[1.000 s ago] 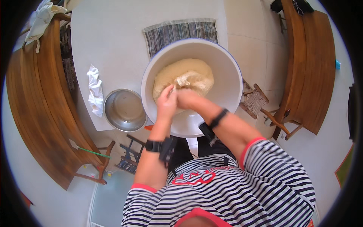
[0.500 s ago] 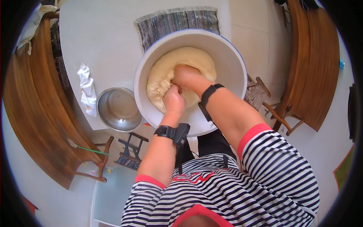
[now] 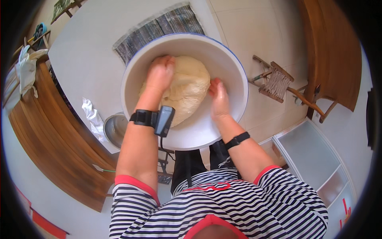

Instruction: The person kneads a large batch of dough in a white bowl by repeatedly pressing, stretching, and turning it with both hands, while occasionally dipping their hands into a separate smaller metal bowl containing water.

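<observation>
A big pale mass of dough (image 3: 189, 85) lies in a large white basin (image 3: 234, 59) with a blue rim. It looks smooth on top, with a fold near its middle. At the dough's far left edge is my left hand (image 3: 160, 75), its fingers bent over and gripping the dough. My right hand (image 3: 219, 99) is at the right edge, fingers loosely curved and apart beside the dough, a little smeared by motion. Whether those fingertips press into the dough I cannot tell. Each forearm wears a black strap, the left one carrying a small dark device.
The basin stands by a striped woven mat (image 3: 163, 30) on a white table (image 3: 87, 51). Left of it are a steel bowl (image 3: 115, 129) and a crumpled white cloth (image 3: 93, 119). Wooden benches (image 3: 51, 139) flank both sides; a small corded stool (image 3: 276, 83) is at right.
My hands, together inside the dough before, are now apart on its two sides. The dough has gone from a curved roll to a rounder mass. The whole view has turned.
</observation>
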`<state>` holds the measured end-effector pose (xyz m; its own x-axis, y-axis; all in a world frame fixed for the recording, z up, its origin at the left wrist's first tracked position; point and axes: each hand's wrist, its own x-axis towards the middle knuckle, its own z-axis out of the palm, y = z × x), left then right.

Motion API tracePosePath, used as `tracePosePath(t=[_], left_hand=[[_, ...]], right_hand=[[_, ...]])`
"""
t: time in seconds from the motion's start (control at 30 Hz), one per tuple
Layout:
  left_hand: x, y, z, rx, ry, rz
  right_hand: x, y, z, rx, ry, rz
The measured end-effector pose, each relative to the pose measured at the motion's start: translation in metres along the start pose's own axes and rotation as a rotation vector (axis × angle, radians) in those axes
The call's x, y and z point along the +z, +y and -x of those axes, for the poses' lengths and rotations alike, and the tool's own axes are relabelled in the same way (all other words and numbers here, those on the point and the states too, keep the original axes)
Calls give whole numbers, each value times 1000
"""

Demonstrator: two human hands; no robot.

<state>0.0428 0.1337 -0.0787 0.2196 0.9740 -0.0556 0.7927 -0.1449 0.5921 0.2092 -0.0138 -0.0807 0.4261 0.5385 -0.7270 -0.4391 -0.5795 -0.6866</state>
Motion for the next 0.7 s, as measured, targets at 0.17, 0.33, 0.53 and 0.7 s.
tracePosePath(t=[0.17, 0.33, 0.53, 0.7], left_hand=[[13, 5, -17, -396, -524, 294], [14, 30, -30, -387, -477, 390], [-36, 21, 15, -757, -463, 752], [-96, -1, 125, -478, -300, 948]], right_hand=[[52, 16, 9, 199, -44, -646], [67, -24, -22, 335, -289, -753], [67, -40, 0, 211, -460, -315], [66, -10, 78, -816, -350, 733]])
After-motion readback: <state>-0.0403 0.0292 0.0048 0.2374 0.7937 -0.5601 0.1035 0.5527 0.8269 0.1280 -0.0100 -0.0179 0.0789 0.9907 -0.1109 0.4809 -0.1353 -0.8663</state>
